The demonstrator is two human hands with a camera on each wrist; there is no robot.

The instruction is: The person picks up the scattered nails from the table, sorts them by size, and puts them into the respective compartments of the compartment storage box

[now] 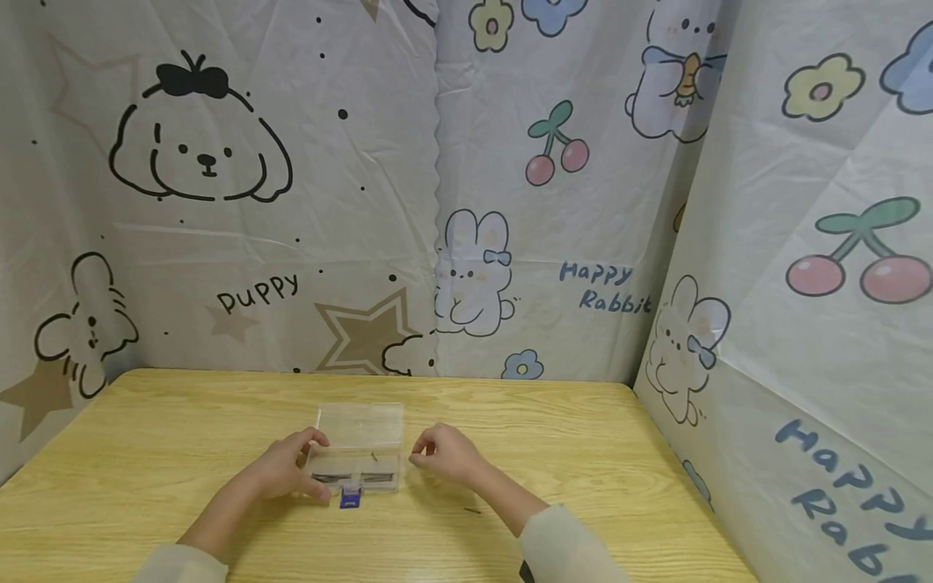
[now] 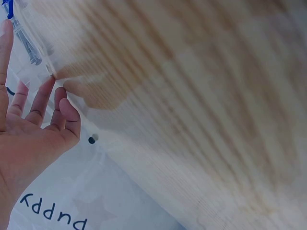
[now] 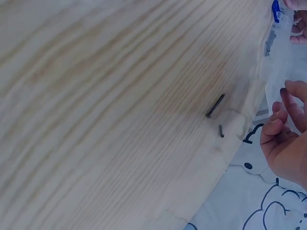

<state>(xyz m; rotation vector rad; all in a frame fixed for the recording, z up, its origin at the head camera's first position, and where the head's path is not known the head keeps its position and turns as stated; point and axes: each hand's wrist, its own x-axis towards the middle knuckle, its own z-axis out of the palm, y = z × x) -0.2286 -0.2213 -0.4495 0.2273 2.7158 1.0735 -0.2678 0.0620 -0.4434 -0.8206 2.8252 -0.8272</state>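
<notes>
Clear plastic box (image 1: pixel 359 448) sits lower centre of the head view on the wooden table (image 1: pixel 583 437), lid open and lying flat behind it, dark thin nails or pins in the near tray, blue latch (image 1: pixel 351 499) at its front edge. Your left hand (image 1: pixel 284 468) grasps the box's left end, thumb at the front corner, fingers on the back. Keep that brace; the box looks light and likely to skid.

Right hand (image 1: pixel 446 453) hovers just beside the box's right end, fingers curled, tips pinched together; whether a nail is between them, can't tell. One loose nail (image 3: pixel 215 105) lies on the table, centre right of the right wrist view, with a smaller bit (image 3: pixel 221 131) just below it. Nip it by the shaft, not the tip, and drop it low into the tray so it won't bounce out.
</notes>
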